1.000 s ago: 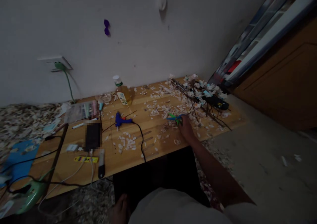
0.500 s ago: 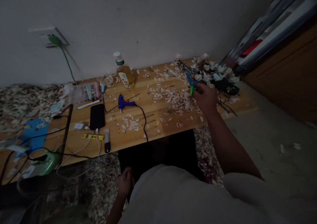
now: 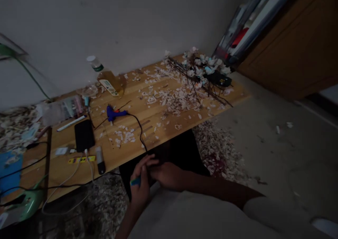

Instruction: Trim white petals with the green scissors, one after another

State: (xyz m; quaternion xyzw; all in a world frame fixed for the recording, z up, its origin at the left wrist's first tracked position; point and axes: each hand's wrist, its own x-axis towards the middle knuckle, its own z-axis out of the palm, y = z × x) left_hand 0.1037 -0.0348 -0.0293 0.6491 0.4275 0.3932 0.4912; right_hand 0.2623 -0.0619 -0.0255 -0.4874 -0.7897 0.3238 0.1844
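Scissors (image 3: 135, 181) now between left hand's (image 3: 139, 193) fingers (image 3: 145, 160)

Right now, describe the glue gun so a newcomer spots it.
Start at the wooden table against the wall. Near its middle, right of the black phone, lies the glue gun. It is the only bright blue tool there, trailing a black cord to the front edge.

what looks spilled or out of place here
Pale scraps litter the wooden table and spill onto the floor below its front edge. The blue glue gun lies on its side, its black cord trailing off the edge.
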